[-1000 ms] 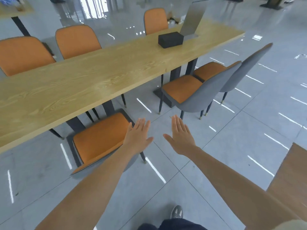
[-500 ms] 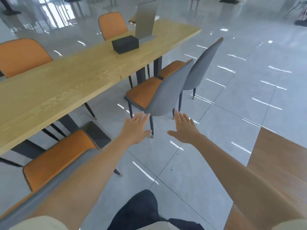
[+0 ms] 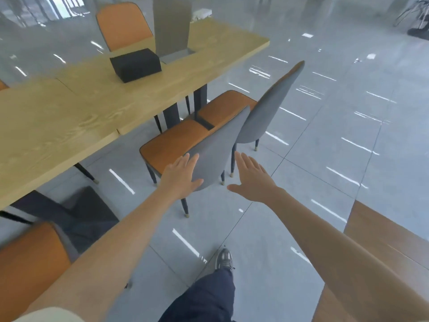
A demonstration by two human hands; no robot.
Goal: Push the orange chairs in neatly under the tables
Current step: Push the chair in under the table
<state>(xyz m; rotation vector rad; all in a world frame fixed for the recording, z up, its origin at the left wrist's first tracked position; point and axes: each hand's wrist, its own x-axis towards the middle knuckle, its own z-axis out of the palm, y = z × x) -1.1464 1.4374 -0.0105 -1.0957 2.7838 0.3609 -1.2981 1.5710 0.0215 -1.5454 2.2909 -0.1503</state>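
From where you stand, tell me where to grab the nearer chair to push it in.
Take the nearer chair by the two side edges of its grey backrest, near the top, coming from behind. The back faces you and the orange seat points at the table; the open left hand and right hand already flank it.

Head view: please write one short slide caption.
Both open hands, left hand and right hand, reach for the nearest chair's grey back.

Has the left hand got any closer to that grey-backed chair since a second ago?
Yes. The left hand now overlaps the nearer chair's grey back; earlier it was well short, over bare floor.
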